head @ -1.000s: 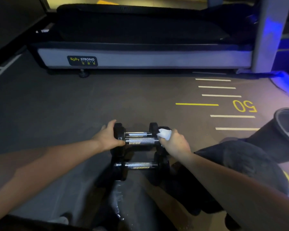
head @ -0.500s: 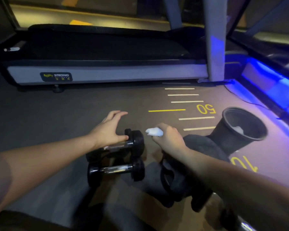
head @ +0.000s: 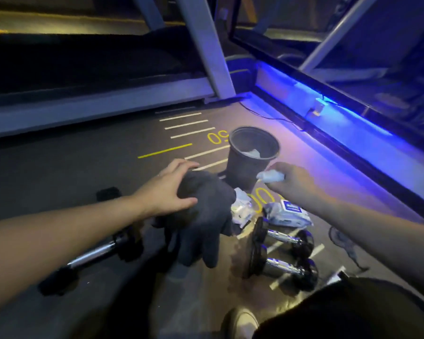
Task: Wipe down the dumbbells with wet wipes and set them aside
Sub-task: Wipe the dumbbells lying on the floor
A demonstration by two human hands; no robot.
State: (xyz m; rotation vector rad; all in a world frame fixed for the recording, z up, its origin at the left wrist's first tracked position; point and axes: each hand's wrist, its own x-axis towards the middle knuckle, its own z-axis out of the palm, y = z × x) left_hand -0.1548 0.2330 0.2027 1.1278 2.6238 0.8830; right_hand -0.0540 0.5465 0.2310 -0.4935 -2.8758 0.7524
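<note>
Left hand [head: 168, 192] grips dark cloth [head: 203, 216]; right hand [head: 289, 181] pinches used wipe [head: 271, 176] near bin [head: 250, 155]; dumbbells [head: 283, 253] right.

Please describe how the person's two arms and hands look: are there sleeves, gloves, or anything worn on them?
Both forearms are bare, with no sleeves in view. The left hand and the right hand wear no gloves, and no watch or bracelet shows at either wrist. The dim light and blur hide finer details such as rings.

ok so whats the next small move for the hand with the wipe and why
Probably drop the used wipe into the bin: the right hand pinches it balled up beside the bin's rim, and other wipes already lie inside.
</note>
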